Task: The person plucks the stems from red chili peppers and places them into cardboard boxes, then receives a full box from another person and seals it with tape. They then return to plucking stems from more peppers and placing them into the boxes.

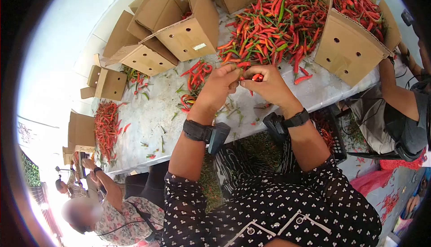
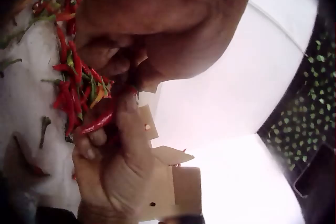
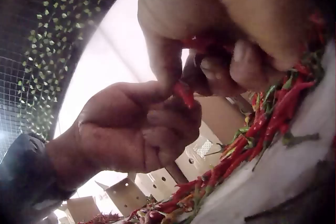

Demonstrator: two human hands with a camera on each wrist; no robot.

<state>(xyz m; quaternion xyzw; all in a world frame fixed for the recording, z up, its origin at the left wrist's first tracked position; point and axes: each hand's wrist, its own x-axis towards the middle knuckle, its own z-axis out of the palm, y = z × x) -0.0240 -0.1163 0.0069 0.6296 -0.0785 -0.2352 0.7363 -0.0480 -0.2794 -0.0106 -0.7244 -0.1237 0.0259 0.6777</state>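
Both hands meet over the near side of the white-covered table (image 1: 148, 99), below a large heap of red chillies (image 1: 278, 27). The left hand (image 1: 221, 82) has its fingers curled at a red chilli (image 1: 244, 64), pinching it, with the thumb close to the other hand. In the right hand (image 1: 269, 85) several red chillies (image 1: 257, 77) lie under curled fingers. The left wrist view shows a red chilli (image 2: 98, 122) across the right hand's fingers (image 2: 86, 148). A red chilli tip (image 3: 184, 94) shows between the two hands in the right wrist view.
Cardboard boxes (image 1: 186, 36) line the far side, one full box (image 1: 352, 45) at right. Smaller chilli piles (image 1: 107, 128) lie at left. Loose stems scatter the table. People (image 1: 121, 206) sit at left and right; a black crate (image 1: 334, 135) stands below the edge.
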